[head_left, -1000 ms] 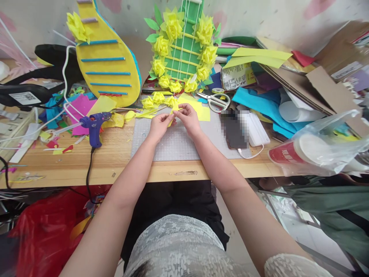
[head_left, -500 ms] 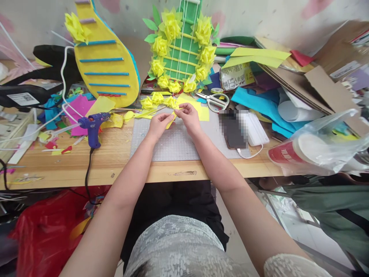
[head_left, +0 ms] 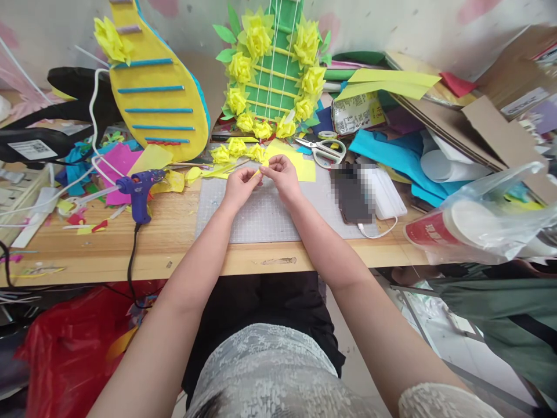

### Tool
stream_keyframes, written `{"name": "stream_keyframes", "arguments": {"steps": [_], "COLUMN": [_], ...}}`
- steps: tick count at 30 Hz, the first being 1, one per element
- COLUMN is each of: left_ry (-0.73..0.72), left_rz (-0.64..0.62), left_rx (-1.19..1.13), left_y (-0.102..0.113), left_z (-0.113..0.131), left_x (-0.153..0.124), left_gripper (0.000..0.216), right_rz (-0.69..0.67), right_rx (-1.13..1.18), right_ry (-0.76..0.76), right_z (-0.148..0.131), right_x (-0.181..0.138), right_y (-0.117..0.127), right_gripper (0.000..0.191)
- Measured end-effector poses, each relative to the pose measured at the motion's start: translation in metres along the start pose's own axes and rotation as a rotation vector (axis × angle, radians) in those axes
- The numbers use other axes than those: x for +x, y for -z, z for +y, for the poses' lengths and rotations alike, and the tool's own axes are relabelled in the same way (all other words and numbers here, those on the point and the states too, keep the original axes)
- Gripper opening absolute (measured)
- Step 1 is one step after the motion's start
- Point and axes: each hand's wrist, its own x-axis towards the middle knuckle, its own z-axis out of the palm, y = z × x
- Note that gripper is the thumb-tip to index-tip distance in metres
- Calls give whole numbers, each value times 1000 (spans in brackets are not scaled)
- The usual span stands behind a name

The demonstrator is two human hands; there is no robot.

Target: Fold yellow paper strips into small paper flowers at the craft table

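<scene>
My left hand point(head_left: 242, 187) and my right hand point(head_left: 281, 175) meet over the grey cutting mat point(head_left: 261, 223). Between their fingertips they pinch a small piece of yellow paper point(head_left: 260, 172), mostly covered by the fingers. Just behind the hands lie several yellow paper flowers point(head_left: 237, 147) and a sheet of yellow paper point(head_left: 306, 169). A pair of scissors point(head_left: 326, 152) with pale handles rests to the right of my right hand. Farther back stands a green stringed instrument model point(head_left: 278, 87) ringed with yellow paper roses.
A blue glue gun point(head_left: 140, 194) stands at left, before a yellow instrument model point(head_left: 161, 98). Right of the mat are a phone point(head_left: 350, 197), a white power bank point(head_left: 385, 194) and a bagged cup point(head_left: 435, 226). Blue paper point(head_left: 387, 157) and cardboard point(head_left: 491, 136) pile up at the back right.
The yellow paper piece shows less between my fingers than before; my fingertips have shifted slightly and closed over it. The view has moved a little. Other things lie where they were.
</scene>
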Motion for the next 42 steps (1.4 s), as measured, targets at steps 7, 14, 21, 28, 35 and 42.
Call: {"name": "stream_keyframes", "arguments": {"steps": [7, 14, 21, 28, 35, 42], "left_ry": [-89, -217, -95, -101, -125, -135], "left_rz": [-28, 30, -28, 19, 65, -14], "left_rx": [79, 214, 78, 175, 179, 317], "left_y": [2, 3, 3, 8, 8, 11], "left_z": [3, -5, 0, -3, -6, -1], "left_x": [2, 5, 4, 6, 9, 1], "left_gripper": [24, 21, 20, 13, 9, 21], "right_rz": [-126, -156, -69, -52, -113, -11], "right_rx": [31, 16, -9, 55, 50, 66], "right_ry": [-2, -8, 31, 9, -31, 38], "right_z": [-2, 1, 2, 0, 5, 9], "right_x": [0, 0, 8, 7, 8, 15], "right_y": [8, 6, 11, 18, 15, 19], "right_gripper": [43, 46, 41, 57, 60, 55]}}
